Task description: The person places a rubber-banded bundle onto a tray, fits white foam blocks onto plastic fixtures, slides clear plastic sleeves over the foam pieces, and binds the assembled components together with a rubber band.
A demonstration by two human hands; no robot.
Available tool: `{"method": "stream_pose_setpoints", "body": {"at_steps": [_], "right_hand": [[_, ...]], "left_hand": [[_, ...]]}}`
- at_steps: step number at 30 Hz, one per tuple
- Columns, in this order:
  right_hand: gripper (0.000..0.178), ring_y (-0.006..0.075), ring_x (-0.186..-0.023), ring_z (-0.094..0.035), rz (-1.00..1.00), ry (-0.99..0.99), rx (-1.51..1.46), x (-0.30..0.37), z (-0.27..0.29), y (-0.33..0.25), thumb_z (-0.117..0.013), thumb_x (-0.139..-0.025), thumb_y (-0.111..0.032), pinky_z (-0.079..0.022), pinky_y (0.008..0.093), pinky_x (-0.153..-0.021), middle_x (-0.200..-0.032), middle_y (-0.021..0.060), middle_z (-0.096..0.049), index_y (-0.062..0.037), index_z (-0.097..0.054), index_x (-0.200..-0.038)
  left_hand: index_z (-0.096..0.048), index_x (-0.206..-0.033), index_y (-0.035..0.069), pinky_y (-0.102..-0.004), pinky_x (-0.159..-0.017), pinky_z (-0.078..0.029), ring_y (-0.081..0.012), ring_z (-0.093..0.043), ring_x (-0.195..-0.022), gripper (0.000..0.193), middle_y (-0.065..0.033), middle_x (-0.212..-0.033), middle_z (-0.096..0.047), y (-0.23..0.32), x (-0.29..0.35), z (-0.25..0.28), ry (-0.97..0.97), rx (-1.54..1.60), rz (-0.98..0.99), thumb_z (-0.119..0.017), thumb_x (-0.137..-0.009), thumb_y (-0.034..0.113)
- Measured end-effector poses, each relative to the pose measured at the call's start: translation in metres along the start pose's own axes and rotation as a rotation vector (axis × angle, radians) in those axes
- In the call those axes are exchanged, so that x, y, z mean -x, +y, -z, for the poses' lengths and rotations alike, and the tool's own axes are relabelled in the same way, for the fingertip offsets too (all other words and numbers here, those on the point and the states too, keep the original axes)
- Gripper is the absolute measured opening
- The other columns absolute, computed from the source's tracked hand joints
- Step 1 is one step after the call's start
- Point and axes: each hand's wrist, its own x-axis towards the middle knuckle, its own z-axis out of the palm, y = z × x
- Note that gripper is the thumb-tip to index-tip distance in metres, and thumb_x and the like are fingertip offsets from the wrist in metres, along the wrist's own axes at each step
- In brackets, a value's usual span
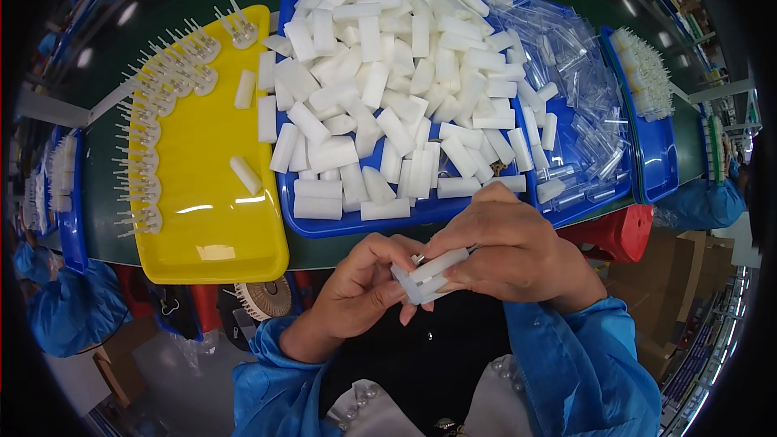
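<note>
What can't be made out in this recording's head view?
Head view, hidden: full shape of the white pieces, covered by the left hand and right hand.
Head view, hidden: most of the middle blue tray's floor, under heaped white blocks.
Head view, indistinct: the number of clear tubes, overlapping and glossy.

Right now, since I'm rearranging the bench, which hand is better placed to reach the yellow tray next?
Probably the left hand: it lies nearer the yellow tray than the right hand, though both hold white parts.
</note>
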Motion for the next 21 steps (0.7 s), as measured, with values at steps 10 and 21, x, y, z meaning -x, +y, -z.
{"method": "stream_pose_setpoints", "body": {"at_steps": [10,21], "right_hand": [[0.016,0.0190,-0.082,-0.060,-0.015,0.008,-0.120,-0.020,0.005,0.001,-0.074,-0.068,-0.015,-0.039,0.0332,-0.073,-0.098,0.0048,-0.063,-0.0103,-0.065,-0.080],[0.027,0.0250,-0.073,-0.059,-0.467,0.131,0.757,-0.060,-0.031,0.035,-0.070,-0.070,-0.017,-0.040,0.0361,-0.064,-0.075,0.0073,-0.061,-0.0086,-0.057,-0.092]], "left_hand": [[-0.050,-0.103,0.003,-0.0241,-0.066,-0.043,-0.0144,-0.051,-0.081,0.017,-0.0151,-0.107,-0.049,0.003,0.013,0.008,0.029,-0.081,-0.126,-0.055,-0.087,0.001],[-0.056,-0.099,0.000,-0.0306,-0.086,-0.044,-0.0201,-0.054,-0.098,0.017,-0.0158,-0.105,-0.052,0.011,0.022,0.009,0.123,-0.419,-0.330,-0.060,-0.083,-0.001]]}}
